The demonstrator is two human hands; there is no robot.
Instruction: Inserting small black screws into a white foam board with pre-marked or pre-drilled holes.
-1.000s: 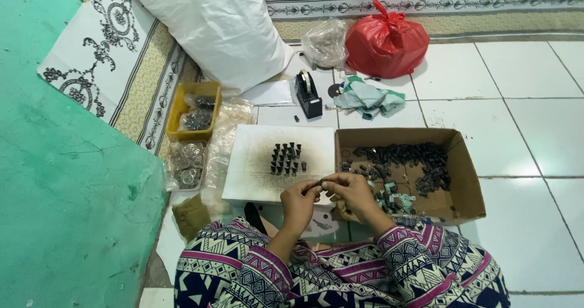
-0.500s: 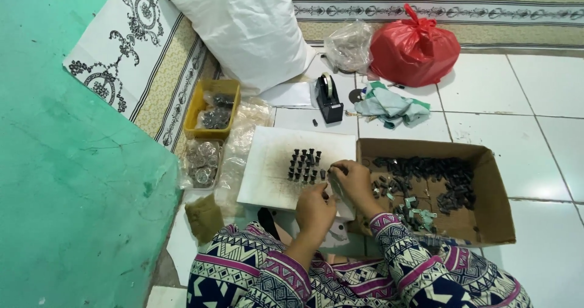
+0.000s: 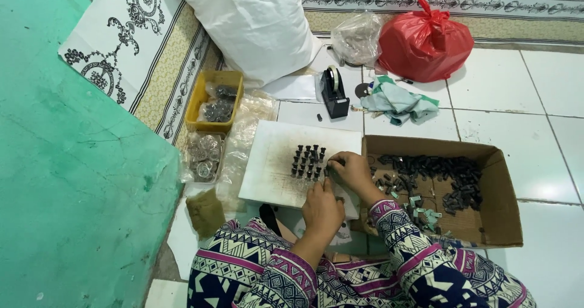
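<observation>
A white board (image 3: 274, 168) lies on the floor in front of me with several small black pieces (image 3: 308, 161) standing upright in rows on it. My right hand (image 3: 351, 169) reaches over the board's right edge, its fingers pinched on a small black piece right beside the rows. My left hand (image 3: 322, 209) rests at the board's near edge just below the rows, fingers curled; what it holds is hidden. To the right, an open cardboard box (image 3: 505, 186) holds a heap of loose black pieces (image 3: 447, 174).
A yellow tray (image 3: 201, 101) and clear bags of small parts (image 3: 204, 156) lie left of the board. Behind it stand a black tape dispenser (image 3: 333, 92), a green cloth (image 3: 398, 101), a red plastic bag (image 3: 426, 40) and a big white sack (image 3: 255, 22). A teal wall (image 3: 67, 180) rises at left.
Both hands have moved from in front of my lap up onto the board, the right hand reaching to the rows of pieces. The camera has shifted, so everything sits further right.
</observation>
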